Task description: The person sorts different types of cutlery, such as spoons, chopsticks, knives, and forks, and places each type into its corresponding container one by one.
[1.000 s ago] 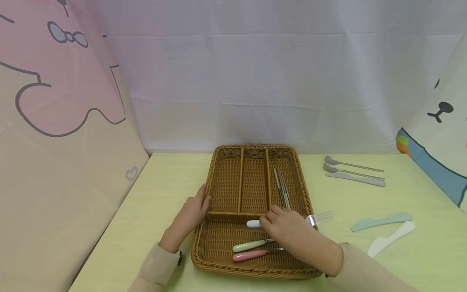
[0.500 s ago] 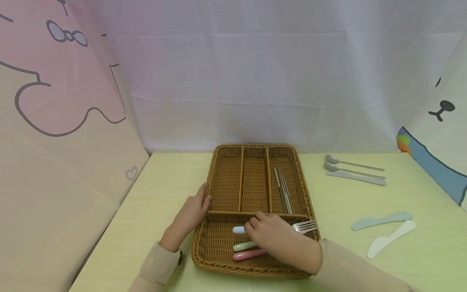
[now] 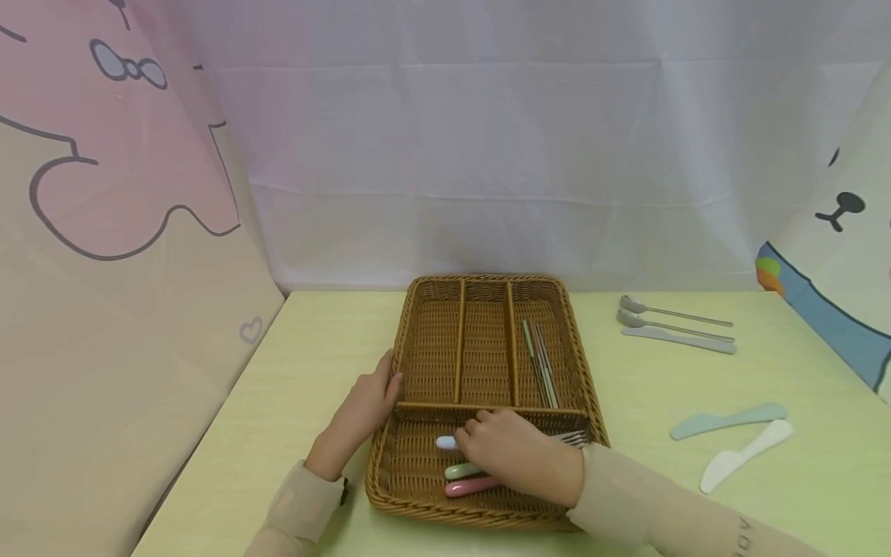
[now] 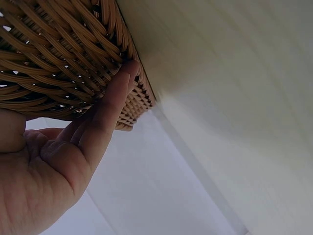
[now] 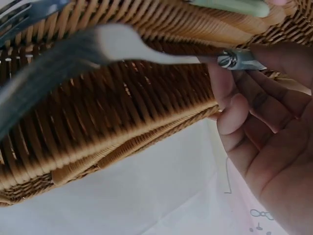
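From afar, I have the right hand [image 3: 511, 450] pinching a blue-handled fork [image 3: 447, 442] at the basket's [image 3: 430, 348] near end, the left hand's [image 3: 365, 402] fingers [image 4: 108, 103] straight along its side. Chopsticks [image 3: 547, 383] look sorted; two spoons [image 3: 629, 319] and three knives [image 3: 728, 422] seemingly remain on the tabletop [image 3: 327, 325]

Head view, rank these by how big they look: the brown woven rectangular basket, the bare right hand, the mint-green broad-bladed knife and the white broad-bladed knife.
1. Basket
2. Right hand
Then the mint-green knife and white knife, too alike to rank.
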A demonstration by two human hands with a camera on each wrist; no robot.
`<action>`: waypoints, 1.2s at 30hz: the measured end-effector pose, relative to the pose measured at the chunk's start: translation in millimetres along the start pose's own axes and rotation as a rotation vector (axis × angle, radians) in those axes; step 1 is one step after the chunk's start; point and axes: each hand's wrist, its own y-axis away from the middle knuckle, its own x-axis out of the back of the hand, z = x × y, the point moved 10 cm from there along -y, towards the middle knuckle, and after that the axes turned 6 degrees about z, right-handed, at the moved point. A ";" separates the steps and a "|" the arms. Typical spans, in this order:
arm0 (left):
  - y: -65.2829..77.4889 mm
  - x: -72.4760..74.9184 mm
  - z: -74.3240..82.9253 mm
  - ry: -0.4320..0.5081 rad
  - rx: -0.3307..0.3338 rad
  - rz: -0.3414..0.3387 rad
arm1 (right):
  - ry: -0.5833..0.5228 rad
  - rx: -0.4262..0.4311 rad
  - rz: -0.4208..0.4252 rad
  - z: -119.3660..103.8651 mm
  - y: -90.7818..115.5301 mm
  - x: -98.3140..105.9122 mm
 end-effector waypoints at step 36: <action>0.8 -0.6 -1.4 0.025 0.016 -0.012 | -0.086 -0.113 -0.115 9.2 -1.9 -35.2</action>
